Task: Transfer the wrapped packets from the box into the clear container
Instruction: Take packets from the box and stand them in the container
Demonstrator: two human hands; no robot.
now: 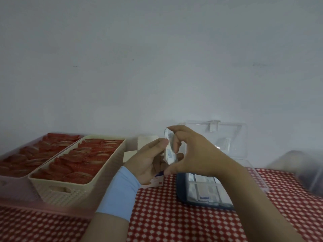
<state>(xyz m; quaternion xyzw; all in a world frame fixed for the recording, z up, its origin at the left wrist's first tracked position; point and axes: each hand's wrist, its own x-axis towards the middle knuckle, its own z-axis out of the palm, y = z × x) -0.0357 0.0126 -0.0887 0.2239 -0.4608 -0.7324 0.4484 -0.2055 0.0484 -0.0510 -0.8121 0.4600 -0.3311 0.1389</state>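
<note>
Nearest me, left hand point(150, 161) and right hand point(197, 151) both pinch one wrapped packet point(169, 149) beside the clear container point(181, 193).

Glossy white wrapper on the packet point(169, 151); clear smooth plastic container point(232, 137); matt woven-look plastic basket point(78, 189); patterned cloth tablecloth point(174, 215).

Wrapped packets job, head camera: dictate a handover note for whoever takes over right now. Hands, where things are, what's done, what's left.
Left hand: pinches the wrapped packets from the side.
Right hand: pinches the same packets, forefinger on top, thumb beneath.
Box: under the left hand; held or lying, cannot tell.
Clear container: right of the box, lid open, other packets lying inside.
Done: some packets transferred.
Left: put the held ones in; what remains in the box is hidden.
</note>
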